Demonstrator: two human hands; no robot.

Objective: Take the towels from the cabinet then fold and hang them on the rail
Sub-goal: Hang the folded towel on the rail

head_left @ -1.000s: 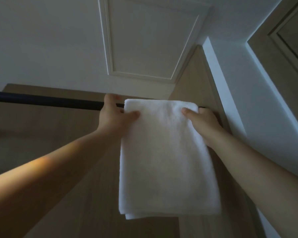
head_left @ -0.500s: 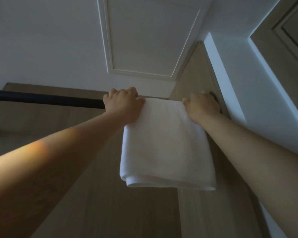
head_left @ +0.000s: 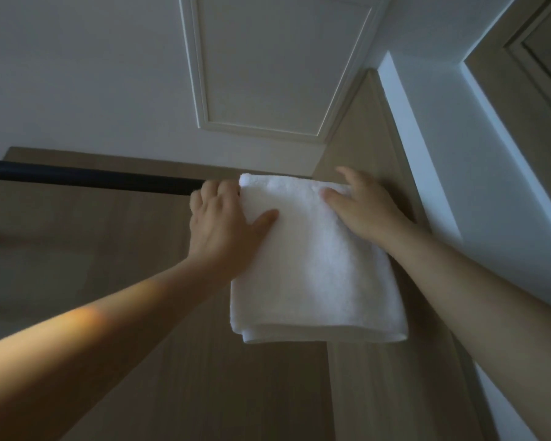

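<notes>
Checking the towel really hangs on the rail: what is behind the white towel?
The dark rail runs in from the left and vanishes under the top fold of the white towel. The wood panel shows around it. The rail's covered stretch and right end cannot be seen.
</notes>
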